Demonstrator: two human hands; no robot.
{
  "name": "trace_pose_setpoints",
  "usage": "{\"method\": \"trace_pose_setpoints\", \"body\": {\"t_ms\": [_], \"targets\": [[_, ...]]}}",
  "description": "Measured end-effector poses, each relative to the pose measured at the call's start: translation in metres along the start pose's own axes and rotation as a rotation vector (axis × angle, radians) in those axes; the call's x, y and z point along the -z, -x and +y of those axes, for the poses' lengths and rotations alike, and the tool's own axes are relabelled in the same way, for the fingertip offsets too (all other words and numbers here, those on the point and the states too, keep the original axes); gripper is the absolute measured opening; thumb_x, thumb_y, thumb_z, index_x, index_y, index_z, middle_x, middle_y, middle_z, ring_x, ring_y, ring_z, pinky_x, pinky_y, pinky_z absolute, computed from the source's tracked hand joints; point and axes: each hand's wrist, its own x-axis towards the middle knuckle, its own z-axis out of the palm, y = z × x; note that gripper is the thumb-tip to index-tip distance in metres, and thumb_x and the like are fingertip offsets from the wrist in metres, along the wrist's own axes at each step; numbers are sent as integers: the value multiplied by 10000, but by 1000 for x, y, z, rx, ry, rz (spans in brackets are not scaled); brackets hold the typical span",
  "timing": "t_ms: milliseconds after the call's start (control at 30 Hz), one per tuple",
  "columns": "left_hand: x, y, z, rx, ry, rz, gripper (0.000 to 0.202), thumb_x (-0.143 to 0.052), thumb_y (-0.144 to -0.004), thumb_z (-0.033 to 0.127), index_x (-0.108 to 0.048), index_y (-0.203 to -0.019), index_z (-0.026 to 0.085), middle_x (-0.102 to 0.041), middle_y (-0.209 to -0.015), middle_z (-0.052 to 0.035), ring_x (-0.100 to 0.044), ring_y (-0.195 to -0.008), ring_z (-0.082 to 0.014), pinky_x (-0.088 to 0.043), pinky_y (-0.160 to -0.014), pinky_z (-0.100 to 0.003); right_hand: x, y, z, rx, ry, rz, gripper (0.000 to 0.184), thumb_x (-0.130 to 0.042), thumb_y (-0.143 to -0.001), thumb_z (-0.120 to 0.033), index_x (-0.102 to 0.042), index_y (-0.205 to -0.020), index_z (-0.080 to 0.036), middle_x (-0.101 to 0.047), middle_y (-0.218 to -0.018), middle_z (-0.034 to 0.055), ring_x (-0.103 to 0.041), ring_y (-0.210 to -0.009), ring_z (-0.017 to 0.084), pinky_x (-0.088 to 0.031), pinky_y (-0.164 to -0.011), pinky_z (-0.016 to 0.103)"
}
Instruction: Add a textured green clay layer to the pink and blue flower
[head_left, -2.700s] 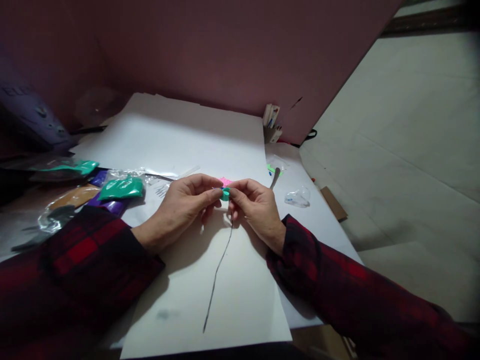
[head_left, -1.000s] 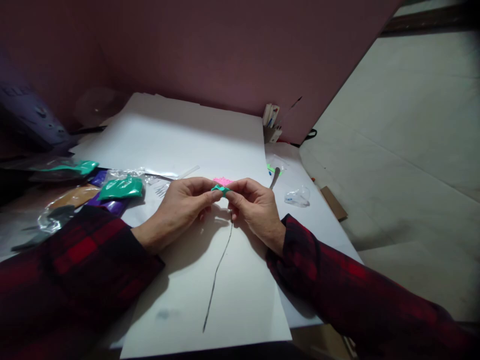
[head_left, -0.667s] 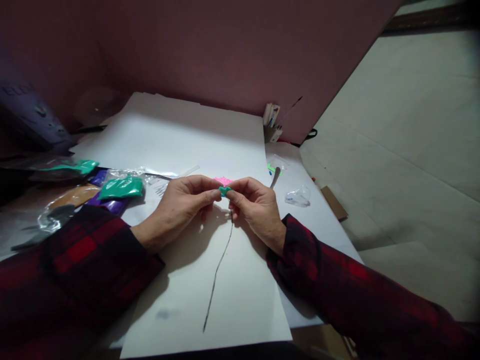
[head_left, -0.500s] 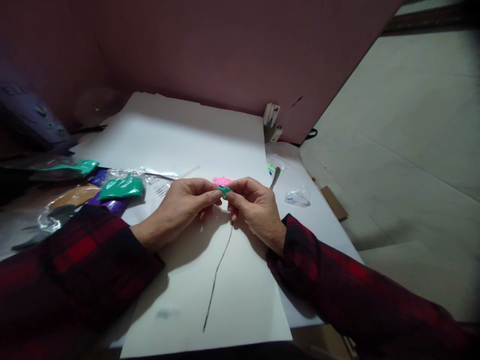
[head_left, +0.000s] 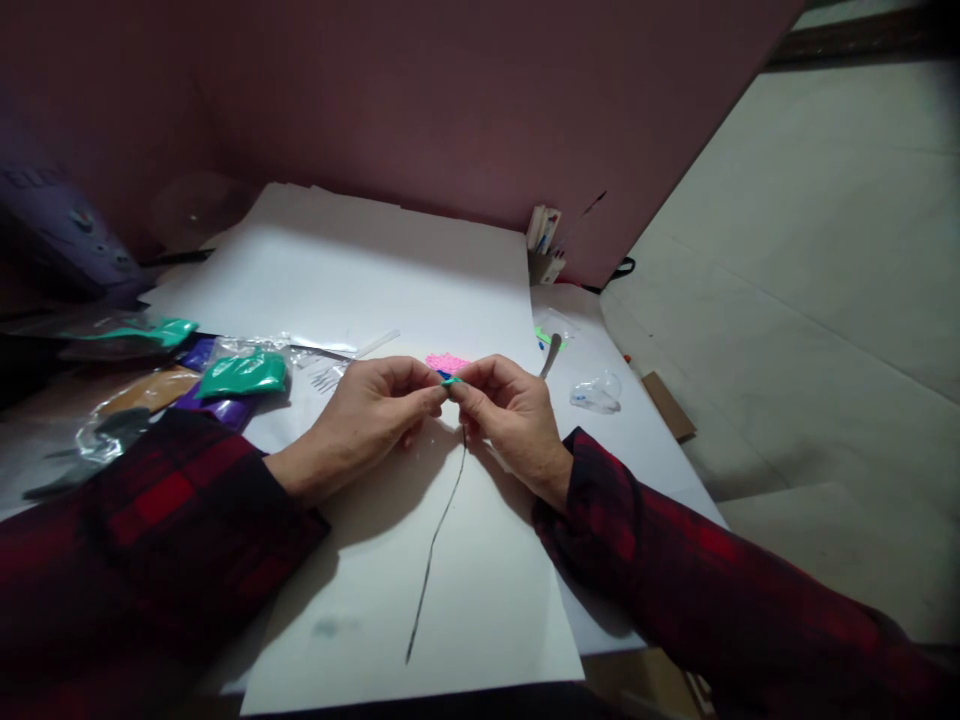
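Two hands [head_left: 352, 415] [head_left: 514, 415] pinch one green piece [head_left: 451, 381].

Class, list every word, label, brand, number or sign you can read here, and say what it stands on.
"EL", then unclear lettering: on the dim lilac printed panel, far left.
Too small to read: any print on the white box-like items by the dull pink wall.
Too small: blue marks on the crumpled clear plastic.
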Motion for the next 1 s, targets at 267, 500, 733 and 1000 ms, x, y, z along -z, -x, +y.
{"method": "trace_pose_setpoints", "body": {"t_ms": [267, 500, 733, 1000], "targets": [[0, 1, 4, -50, 65, 15, 152, -668, -755, 279, -686, -811, 139, -630, -635, -1, -491, -483, -83, -384, -466, -200, 1, -2, 0, -27, -45, 16, 161, -673, -813, -322, -585, -830, -188, -531, -555, -67, -477, -381, 61, -416, -342, 185], [-2, 1, 5, 11, 78, 30, 121, -690, -721, 242, -601, -753, 165, -555, -552, 40, -485, -430, -86, -367, -423, -197, 1, 2, 0, -14, -38, -60, 132, -640, -845, -327, -615, -863, -199, -548, -590, -50, -502, -435, 69, -459, -387, 196], [-2, 0, 4, 44, 26, -13, 218, -674, -758, 358, -598, -712, 159, -555, -526, 32, -478, -422, -90, -348, -412, -201, 0, 2, -5, -17, -58, -84, 163, -628, -851, -351, -609, -881, -193, -563, -613, -40, -511, -459, 75, -443, -373, 190], [0, 3, 6, 4, 21, -17, 245, -627, -809, 353, -572, -670, 159, -539, -550, 30, -474, -451, -88, -370, -451, -206, -1, 1, -1, 9, -40, -63, 128, -671, -819, -284, -589, -838, -188, -569, -646, -42, -518, -489, 72, -462, -413, 194]]}}
